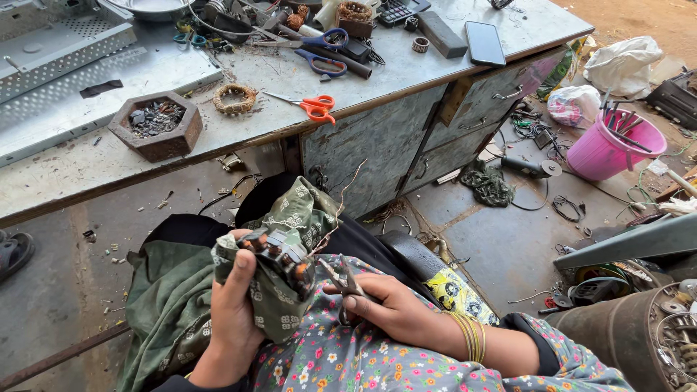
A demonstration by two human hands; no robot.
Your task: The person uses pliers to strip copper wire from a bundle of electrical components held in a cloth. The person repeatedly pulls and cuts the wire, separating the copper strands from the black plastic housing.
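head view: the left hand (236, 305) has its grip wrapped around a small wound motor core (279, 254), cradled in a fold of green patterned cloth (290, 218) — the core sits at the top of the grip, its copper-coloured windings poking up past the fingertips, over the person's lap. the right hand (385, 305) lies just to the right of that grip, its own grip closed narrow on a small pair of pliers (341, 279) whose tip points toward the core, close to it but apart from it as far as i can tell.

what could go wrong, as i judge it: the cloth is the only thing between palm and core, so a hard pull with the pliers could twist the core out of the left grip and drop it onto the lap or the floor. the plier tip sits near the left fingers — a slip off a winding could jab them. a thin stray wire (348, 181) rises above the grip and could snag.

containers, all well beyond the grip: on the bench (406, 80) ahead, a hexagonal tray (155, 125) holds dark metal scraps, with a ring of coiled wire (234, 99) and orange-handled scissors (314, 107) just beside it. far to the right on the floor, a pink bucket (613, 145) holds several dark rods or tools standing at a slant. at the lower right edge, a rusty drum (624, 337) shows wire and metal parts at its mouth; what else is in it i cannot tell.
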